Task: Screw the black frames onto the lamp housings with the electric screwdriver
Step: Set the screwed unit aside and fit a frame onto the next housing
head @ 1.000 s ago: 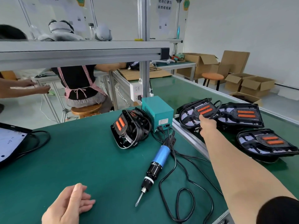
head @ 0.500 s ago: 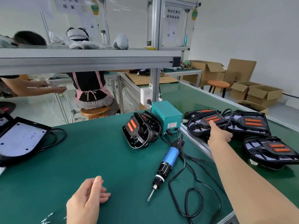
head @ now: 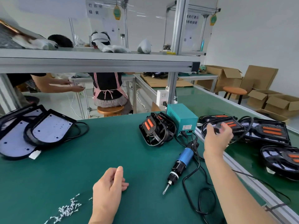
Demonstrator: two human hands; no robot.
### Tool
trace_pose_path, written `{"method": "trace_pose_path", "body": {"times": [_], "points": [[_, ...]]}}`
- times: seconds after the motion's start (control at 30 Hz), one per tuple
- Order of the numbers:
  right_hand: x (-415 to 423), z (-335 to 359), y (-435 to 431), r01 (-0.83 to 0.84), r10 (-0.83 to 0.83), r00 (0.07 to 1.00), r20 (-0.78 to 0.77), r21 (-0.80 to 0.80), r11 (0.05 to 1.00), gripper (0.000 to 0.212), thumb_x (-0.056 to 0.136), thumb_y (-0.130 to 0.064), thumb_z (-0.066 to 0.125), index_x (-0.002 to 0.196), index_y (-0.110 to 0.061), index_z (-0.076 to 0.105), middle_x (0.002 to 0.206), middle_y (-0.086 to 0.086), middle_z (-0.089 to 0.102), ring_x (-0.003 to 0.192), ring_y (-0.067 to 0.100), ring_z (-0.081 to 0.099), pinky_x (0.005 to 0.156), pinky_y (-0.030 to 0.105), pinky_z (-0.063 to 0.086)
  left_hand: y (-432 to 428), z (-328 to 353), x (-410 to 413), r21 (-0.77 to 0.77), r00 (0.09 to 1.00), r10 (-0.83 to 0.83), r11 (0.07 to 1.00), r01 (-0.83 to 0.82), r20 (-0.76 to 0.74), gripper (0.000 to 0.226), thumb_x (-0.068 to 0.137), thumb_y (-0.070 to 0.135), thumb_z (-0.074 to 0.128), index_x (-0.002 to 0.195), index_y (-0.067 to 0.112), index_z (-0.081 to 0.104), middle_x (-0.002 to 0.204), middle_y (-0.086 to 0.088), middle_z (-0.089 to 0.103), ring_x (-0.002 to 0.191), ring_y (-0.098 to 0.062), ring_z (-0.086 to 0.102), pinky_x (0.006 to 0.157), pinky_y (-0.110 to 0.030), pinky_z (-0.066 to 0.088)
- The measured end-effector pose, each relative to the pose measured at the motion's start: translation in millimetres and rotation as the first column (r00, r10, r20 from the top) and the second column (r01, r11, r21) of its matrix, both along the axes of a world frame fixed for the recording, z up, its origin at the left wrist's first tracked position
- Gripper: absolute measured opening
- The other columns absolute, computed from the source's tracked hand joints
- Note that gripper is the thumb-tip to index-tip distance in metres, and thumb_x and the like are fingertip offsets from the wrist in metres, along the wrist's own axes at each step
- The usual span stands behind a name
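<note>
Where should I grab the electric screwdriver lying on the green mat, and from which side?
Probably best to take the electric screwdriver by its blue barrel, from above with the right hand. It lies flat, bit toward you, cord trailing from the far end; the barrel is the bare middle, clear of both.

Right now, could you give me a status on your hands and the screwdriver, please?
Left hand idle, empty. Right hand at lamp housing, grip blurred. Electric screwdriver lying untouched, cable looped alongside.
</note>
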State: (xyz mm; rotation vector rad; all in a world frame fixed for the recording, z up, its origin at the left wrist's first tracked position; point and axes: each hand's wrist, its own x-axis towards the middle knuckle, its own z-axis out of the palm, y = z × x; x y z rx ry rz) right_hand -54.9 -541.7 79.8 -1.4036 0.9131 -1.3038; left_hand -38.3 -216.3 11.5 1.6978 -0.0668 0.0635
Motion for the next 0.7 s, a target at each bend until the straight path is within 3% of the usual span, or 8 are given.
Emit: {"method": "trace_pose_path", "body": {"times": [0.07,0.13,0.23,0.33,0.47,0.63,0.7], "points": [[12,6,27,-0.243,0.227,0.963,-0.144,-0.103,0.965,0.048,0.093,-0.03,0.068,0.134,-0.013,0.051,0.134,0.004,0.046,0.116,0.013,0.05,0.099,0.031,0.044,0,1,0,0.0,1.0,0.001,1.0,-0.001,-0.012,0.031,0.1,0.026,0.057,0.076,0.012,0.068,0.068,-0.003,0.071,0.06,-0.016,0.073,0.068,-0.034,0.057],[28,9,49,-0.452,0.379,0.854,-0.355,-0.147,0.88,0.06,0.092,-0.041,0.068,0.142,-0.017,0.045,0.139,0.004,0.046,0.12,0.018,0.052,0.102,0.037,0.044,0,1,-1,-0.005,1.0,-0.002,1.0,0.002,-0.028,0.031,0.1,0.027,0.057,0.076,0.012,0.068,0.068,-0.005,0.07,0.061,-0.016,0.073,0.067,-0.032,0.055],[52,7,71,-0.615,0.395,0.634,-0.665,-0.123,0.779,0.085,0.092,-0.054,0.063,0.158,-0.02,0.021,0.157,0.008,0.03,0.139,0.029,0.042,0.112,0.047,0.039,0,3,-2,-0.01,0.999,-0.012,1.0,0.012,-0.044,0.031,0.1,0.028,0.057,0.075,0.011,0.066,0.069,-0.005,0.068,0.061,-0.016,0.073,0.065,-0.029,0.055],[70,6,81,-0.672,0.356,0.479,-0.803,-0.074,0.737,0.093,0.094,-0.052,0.061,0.162,-0.024,0.004,0.163,0.01,0.025,0.143,0.034,0.037,0.111,0.05,0.037,0,5,-4,0.027,0.999,-0.021,0.999,0.022,-0.044,0.033,0.1,0.031,0.055,0.076,0.01,0.063,0.069,-0.005,0.067,0.061,-0.013,0.072,0.063,-0.025,0.054],[81,3,89,-0.677,0.341,0.418,-0.842,-0.038,0.735,0.081,0.096,-0.032,0.06,0.162,-0.023,0.013,0.155,0.015,0.04,0.136,0.037,0.046,0.111,0.048,0.042,2,5,-5,0.046,0.998,-0.039,0.998,0.041,-0.052,0.032,0.1,0.035,0.055,0.078,0.013,0.063,0.077,-0.012,0.067,0.061,-0.008,0.072,0.071,-0.035,0.059],[82,-3,101,-0.671,0.408,0.458,-0.79,-0.006,0.741,0.06,0.098,-0.017,0.047,0.156,-0.016,0.032,0.14,0.017,0.054,0.114,0.038,0.061,0.097,0.047,0.052,2,3,-4,0.03,0.997,-0.05,0.998,0.052,-0.063,0.033,0.099,0.038,0.056,0.078,0.012,0.06,0.079,-0.014,0.065,0.061,-0.009,0.072,0.074,-0.042,0.058],[80,-6,107,-0.652,0.326,0.466,-0.823,-0.07,0.755,0.051,0.1,-0.017,0.045,0.15,-0.013,0.041,0.136,0.016,0.058,0.116,0.038,0.058,0.094,0.046,0.052,3,3,-4,0.03,0.997,-0.054,0.998,0.056,-0.062,0.034,0.098,0.04,0.055,0.078,0.013,0.059,0.08,-0.014,0.066,0.061,-0.009,0.072,0.072,-0.041,0.057]]}}
